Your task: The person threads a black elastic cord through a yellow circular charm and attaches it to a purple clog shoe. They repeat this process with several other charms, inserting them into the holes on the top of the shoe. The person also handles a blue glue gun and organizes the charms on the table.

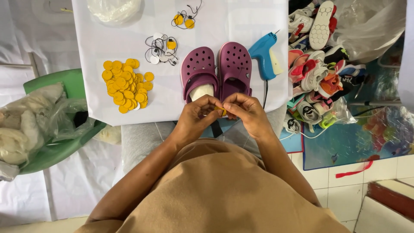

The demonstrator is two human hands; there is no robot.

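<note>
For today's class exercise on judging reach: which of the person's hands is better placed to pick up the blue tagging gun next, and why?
Probably the right hand: the blue tagging gun lies on its side of the purple clogs; the left hand would have to cross over.

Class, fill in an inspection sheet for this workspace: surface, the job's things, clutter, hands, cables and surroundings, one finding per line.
Surface: white sheet laid over the work area.
Job's things: pair of purple clogs; small yellow tag pinched at the fingertips.
Clutter: heap of yellow discs, strung tags, blue tagging gun.
Hands: left hand and right hand meet on the tag.
Cables: dark cord hangs below the gun.
Surroundings: pile of shoes, green basin with plastic bags.
</note>
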